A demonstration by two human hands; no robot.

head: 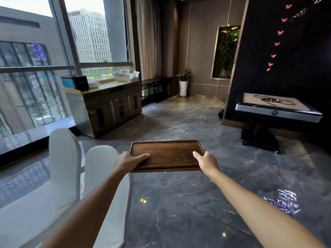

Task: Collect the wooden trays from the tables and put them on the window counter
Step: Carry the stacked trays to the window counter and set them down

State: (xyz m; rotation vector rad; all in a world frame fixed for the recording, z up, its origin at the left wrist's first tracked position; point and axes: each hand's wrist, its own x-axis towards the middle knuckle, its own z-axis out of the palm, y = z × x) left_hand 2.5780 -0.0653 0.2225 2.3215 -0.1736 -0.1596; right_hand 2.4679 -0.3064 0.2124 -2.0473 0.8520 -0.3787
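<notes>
A dark wooden tray point(166, 154) with a raised rim is held level in front of me, above the floor. My left hand point(129, 161) grips its left near corner with the thumb lying on top. At the right near corner, my right hand point(206, 161) holds it the same way. The window counter point(111, 85), a wooden cabinet top under the window, lies ahead to the left, well beyond the tray.
On the counter stand a blue and black box point(75, 82), white plates point(94, 84) and a white basket point(126, 76). White chairs point(71, 158) are close on my left. A mahjong table point(275, 108) stands at right, a potted plant point(183, 83) far back. The floor is glossy grey marble.
</notes>
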